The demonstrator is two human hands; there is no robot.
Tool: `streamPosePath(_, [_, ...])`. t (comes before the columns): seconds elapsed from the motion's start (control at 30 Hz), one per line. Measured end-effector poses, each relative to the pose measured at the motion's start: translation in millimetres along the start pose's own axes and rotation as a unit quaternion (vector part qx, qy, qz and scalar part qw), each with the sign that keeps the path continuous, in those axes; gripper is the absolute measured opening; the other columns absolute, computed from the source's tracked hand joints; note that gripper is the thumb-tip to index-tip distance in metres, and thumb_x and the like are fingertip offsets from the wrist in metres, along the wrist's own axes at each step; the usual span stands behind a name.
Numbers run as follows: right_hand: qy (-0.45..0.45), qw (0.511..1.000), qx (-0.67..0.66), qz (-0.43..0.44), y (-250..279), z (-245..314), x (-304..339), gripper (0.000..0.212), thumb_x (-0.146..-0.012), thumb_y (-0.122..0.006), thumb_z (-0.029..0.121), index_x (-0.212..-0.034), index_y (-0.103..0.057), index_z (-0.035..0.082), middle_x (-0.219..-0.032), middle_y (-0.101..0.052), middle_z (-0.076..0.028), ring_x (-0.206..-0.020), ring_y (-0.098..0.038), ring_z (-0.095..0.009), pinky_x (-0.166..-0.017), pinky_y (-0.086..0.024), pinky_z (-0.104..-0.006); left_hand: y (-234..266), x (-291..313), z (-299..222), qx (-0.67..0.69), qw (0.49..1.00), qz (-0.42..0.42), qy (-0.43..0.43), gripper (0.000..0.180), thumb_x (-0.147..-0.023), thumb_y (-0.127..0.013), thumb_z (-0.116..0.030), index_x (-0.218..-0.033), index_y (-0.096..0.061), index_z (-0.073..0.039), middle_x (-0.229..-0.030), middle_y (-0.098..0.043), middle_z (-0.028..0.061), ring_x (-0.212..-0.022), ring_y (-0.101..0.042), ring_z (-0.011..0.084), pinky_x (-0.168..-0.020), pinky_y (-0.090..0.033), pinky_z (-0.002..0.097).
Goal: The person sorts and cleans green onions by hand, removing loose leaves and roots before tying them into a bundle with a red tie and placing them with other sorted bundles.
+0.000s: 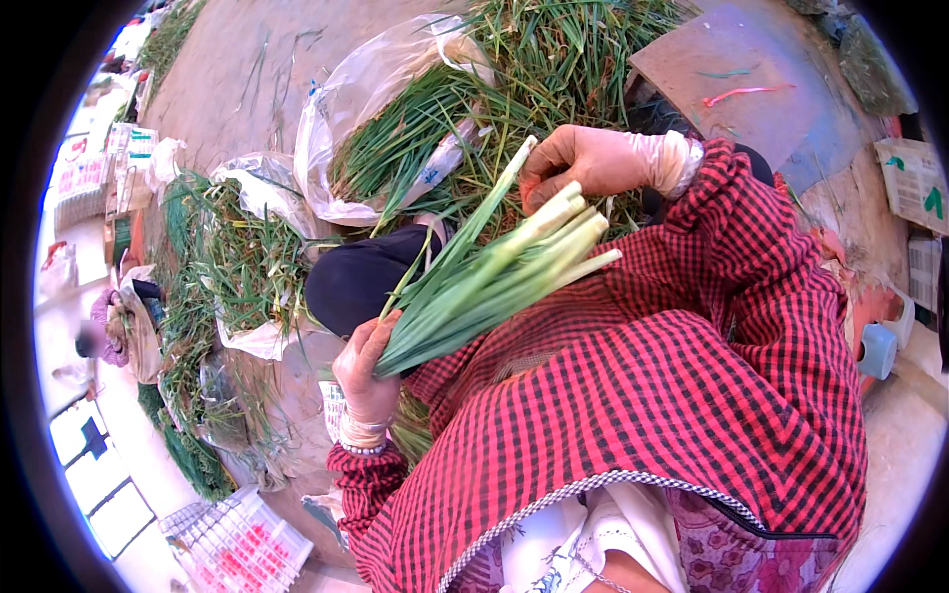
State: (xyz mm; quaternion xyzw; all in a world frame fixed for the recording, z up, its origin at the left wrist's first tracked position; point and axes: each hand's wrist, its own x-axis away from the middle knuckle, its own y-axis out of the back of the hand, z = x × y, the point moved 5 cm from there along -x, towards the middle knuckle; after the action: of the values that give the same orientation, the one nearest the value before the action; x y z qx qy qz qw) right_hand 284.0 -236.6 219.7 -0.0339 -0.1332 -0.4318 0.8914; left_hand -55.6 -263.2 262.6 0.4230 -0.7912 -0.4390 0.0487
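A bunch of spring onions (484,282) slants across my lap, its pale stem ends toward the upper right and its green leaves toward the lower left. My left hand (367,371), in a thin translucent glove, is closed around the leaf end. At the other end my right hand (603,163), also gloved, has its fingers bent and pressed together at the pale stems. One stalk (502,188) stands apart from the others, its tip beside my right fingers. The right fingertips are partly hidden, so exactly which stalk they pinch is unclear.
Beyond my knee (361,277) lies an open white plastic bag (331,128) with greens. Large heaps of greens (573,59) lie behind and to the left (188,287). A low board (736,84) stands at the upper right. White printed crates (237,544) are at the lower left.
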Motion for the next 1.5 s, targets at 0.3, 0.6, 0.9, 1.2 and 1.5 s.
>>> streamPosePath(0.3, [0.096,0.958,-0.027,-0.268,59.0,22.0,43.4,0.014,-0.096,-0.064,0.015,-0.102,-0.066,0.002,-0.083,-0.062,0.002,-0.069,-0.054,-0.004,-0.062,-0.045,-0.0203,-38.7,28.9,14.7,0.479,0.761,0.076,0.430,0.028,-0.082,-0.070,0.002,-0.109,-0.062,-0.001,-0.083,-0.066,0.0058,-0.062,-0.058,0.0118,-0.054,-0.046,0.0255])
streamPosePath(0.6, [0.141,0.825,0.239,-0.491,134.8,-8.8,92.7,0.024,-0.093,-0.068,0.020,-0.111,-0.069,0.004,-0.100,-0.065,0.001,-0.077,-0.054,-0.006,-0.067,-0.046,-0.0203,-33.8,28.1,7.3,0.529,0.731,0.033,0.430,0.035,-0.086,-0.071,-0.018,-0.112,-0.061,0.003,-0.086,-0.068,0.0150,-0.053,-0.054,0.0118,-0.047,-0.041,0.0215])
streamPosePath(0.9, [0.024,0.873,0.376,-0.308,10.4,92.2,-10.2,0.044,-0.088,-0.063,0.051,-0.097,-0.071,0.009,-0.081,-0.070,-0.012,-0.077,-0.069,-0.030,-0.070,-0.054,-0.0403,-41.4,24.9,7.7,0.421,0.794,-0.014,0.437,0.021,-0.085,-0.071,0.001,-0.105,-0.065,-0.003,-0.085,-0.070,0.0050,-0.059,-0.058,0.0077,-0.053,-0.046,0.0220])
streamPosePath(1.2, [0.213,0.974,0.074,0.021,-108.8,91.3,-24.3,0.022,-0.089,-0.064,0.027,-0.089,-0.064,0.005,-0.075,-0.065,-0.014,-0.069,-0.064,-0.027,-0.067,-0.051,-0.0389,-51.6,2.7,3.0,0.467,0.789,-0.066,0.394,0.033,-0.083,-0.063,0.006,-0.115,-0.058,-0.001,-0.096,-0.070,0.0095,-0.065,-0.059,0.0089,-0.060,-0.049,0.0226])
streamPosePath(1.5, [0.158,0.916,0.277,-0.243,-31.9,97.3,8.6,0.034,-0.087,-0.068,0.030,-0.111,-0.068,0.007,-0.070,-0.065,-0.009,-0.063,-0.065,-0.020,-0.060,-0.051,-0.0340,-50.3,-15.0,16.1,0.411,0.837,-0.061,0.355,0.037,-0.082,-0.061,0.008,-0.118,-0.057,-0.001,-0.097,-0.068,0.0090,-0.066,-0.057,0.0093,-0.059,-0.049,0.0225])
